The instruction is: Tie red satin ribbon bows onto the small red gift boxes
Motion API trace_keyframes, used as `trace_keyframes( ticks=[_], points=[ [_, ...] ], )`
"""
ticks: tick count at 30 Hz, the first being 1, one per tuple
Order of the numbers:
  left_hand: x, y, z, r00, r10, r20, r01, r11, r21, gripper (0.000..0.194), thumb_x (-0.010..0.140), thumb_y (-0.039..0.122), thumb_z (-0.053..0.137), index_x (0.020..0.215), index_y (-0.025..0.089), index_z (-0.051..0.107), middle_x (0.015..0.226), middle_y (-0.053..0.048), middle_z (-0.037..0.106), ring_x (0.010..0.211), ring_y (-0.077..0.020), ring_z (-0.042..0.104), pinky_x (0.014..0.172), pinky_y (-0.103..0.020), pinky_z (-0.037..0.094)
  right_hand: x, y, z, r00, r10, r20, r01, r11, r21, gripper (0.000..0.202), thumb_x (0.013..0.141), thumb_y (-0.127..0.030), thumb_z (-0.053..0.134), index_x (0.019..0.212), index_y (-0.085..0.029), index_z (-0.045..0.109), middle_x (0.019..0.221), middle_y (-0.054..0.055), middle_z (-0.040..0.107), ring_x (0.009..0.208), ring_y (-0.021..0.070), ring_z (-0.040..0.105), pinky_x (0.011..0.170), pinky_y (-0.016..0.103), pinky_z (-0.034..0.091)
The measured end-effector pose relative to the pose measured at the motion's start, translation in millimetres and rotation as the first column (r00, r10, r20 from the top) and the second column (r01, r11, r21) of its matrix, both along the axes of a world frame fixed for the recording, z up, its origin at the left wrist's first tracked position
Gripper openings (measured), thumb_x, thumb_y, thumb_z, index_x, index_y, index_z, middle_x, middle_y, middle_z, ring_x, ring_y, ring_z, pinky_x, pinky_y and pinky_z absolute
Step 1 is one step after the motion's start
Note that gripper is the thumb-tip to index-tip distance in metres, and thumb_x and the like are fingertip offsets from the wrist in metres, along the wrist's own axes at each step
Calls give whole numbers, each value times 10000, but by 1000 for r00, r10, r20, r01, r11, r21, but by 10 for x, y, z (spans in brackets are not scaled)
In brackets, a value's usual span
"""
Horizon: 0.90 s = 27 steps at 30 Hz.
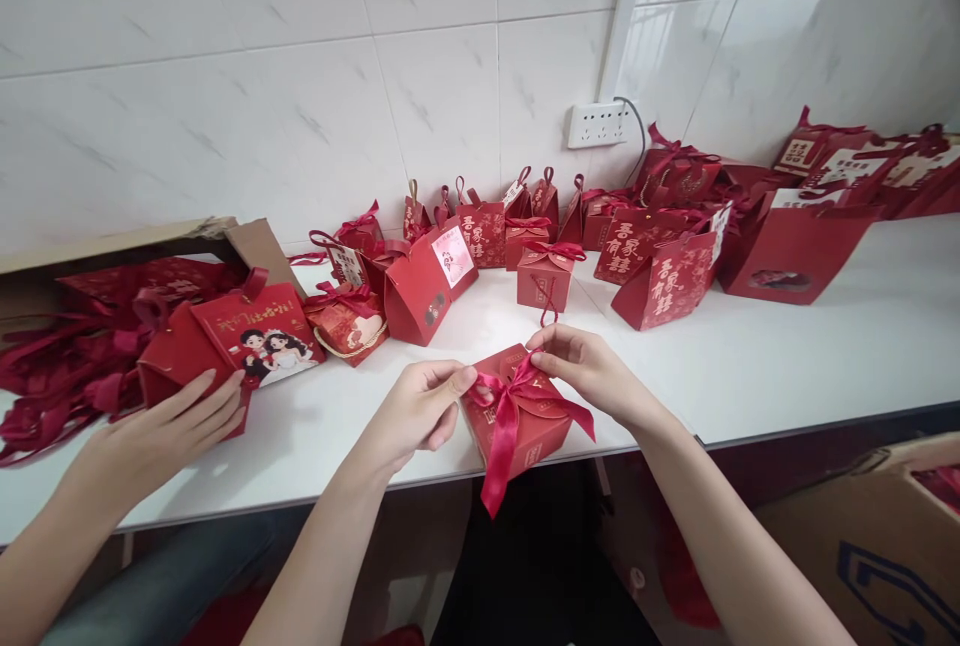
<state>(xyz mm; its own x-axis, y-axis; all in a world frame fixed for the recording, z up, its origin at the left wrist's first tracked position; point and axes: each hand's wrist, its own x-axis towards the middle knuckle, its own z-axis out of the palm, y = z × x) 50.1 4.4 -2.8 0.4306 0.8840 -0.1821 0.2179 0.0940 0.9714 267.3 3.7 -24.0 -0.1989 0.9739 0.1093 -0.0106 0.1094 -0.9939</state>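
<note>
At the front edge of the white table, a red gift box printed with gold lettering lay right before the seated person. A crimson satin ribbon bow sat across its top, one tail drooping past the table's edge, another spreading to the right. The left hand had its thumb and forefinger pinched together on the bow's left loop, the other fingers curled in. The right hand reached in from the other side, its fingertips closed on the bow near the box's far corner.

Just behind stood a small cube-shaped box, tied with ribbon and a red cord. To the left, a neighbour's hand rested against a red box with a cartoon bridal couple, near a heap of loose ribbons by an open cardboard carton.

More red boxes lined the table towards the tiled wall: a tent-shaped one with a pink card, another with gold Chinese characters, and a larger one with an oval window. A white power strip hung above them.
</note>
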Motion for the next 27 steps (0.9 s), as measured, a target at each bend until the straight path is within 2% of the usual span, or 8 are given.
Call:
trace_keyframes(
  ticks=[6, 9, 14, 17, 20, 23, 25, 27],
  points=[
    [-3, -53, 87, 991, -88, 97, 98, 989, -111, 402, 801, 521, 537, 607, 200, 392, 335, 107, 248, 297, -17, 148, 331, -165, 80, 1, -9, 4, 1000, 0, 6, 0, 1000, 0, 198, 736, -337, 642, 822, -180, 558, 751, -4, 580, 683, 124, 559, 677, 285, 457],
    [-5, -95, 143, 990, -121, 78, 130, 982, -133, 366, 812, 485, 535, 624, 183, 448, 362, 94, 280, 330, -10, 144, 341, -156, 94, -6, -12, 8, 1000, 3, 13, -3, 1000, 8, 209, 734, -350, 641, 821, -178, 560, 753, -4, 571, 681, 124, 549, 674, 285, 449],
    [-12, -129, 119, 997, -33, -73, 28, 998, -60, 314, 815, 489, 505, 736, 186, 520, 374, 52, 450, 319, -26, 215, 334, -152, 120, 2, -35, 30, 999, -10, 41, 10, 1000, 15, 265, 730, -402, 639, 843, -180, 552, 772, 4, 558, 683, 131, 535, 660, 285, 435],
    [-19, -141, 60, 989, 51, -139, -48, 998, 27, 333, 799, 533, 498, 836, 204, 534, 389, 49, 495, 303, -38, 223, 325, -158, 130, -2, -74, 70, 996, -45, 82, 43, 999, 20, 298, 776, -465, 580, 840, -176, 549, 742, -2, 529, 648, 121, 494, 624, 270, 408],
    [-19, -153, 20, 972, 152, -180, -129, 983, 132, 352, 804, 550, 481, 867, 208, 538, 394, 65, 462, 316, -39, 247, 341, -157, 162, -38, -104, 96, 990, -74, 116, 74, 997, 5, 353, 829, -519, 481, 795, -172, 537, 695, -9, 503, 613, 115, 456, 595, 265, 374],
    [-13, -156, -3, 953, 234, -192, -191, 957, 217, 337, 802, 529, 503, 756, 196, 505, 433, 90, 363, 352, -28, 283, 366, -144, 199, -90, -108, 77, 983, -82, 161, 85, 996, -12, 341, 803, -510, 524, 803, -170, 547, 630, -30, 473, 583, 114, 442, 580, 265, 354],
    [-11, -150, -28, 961, 230, -153, -199, 960, 196, 319, 798, 503, 523, 734, 193, 482, 493, 94, 365, 349, -14, 289, 360, -142, 203, -116, -109, 49, 984, -91, 153, 96, 995, -24, 326, 761, -487, 584, 823, -167, 562, 600, -42, 465, 571, 113, 445, 573, 264, 352],
    [-11, -141, -69, 973, 220, -73, -209, 969, 133, 269, 792, 462, 540, 771, 200, 479, 533, 95, 410, 326, -7, 288, 340, -144, 190, -130, -119, 20, 993, -96, 69, 100, 993, -59, 325, 724, -468, 631, 830, -167, 570, 620, -35, 499, 587, 115, 472, 583, 264, 368]
  ],
)
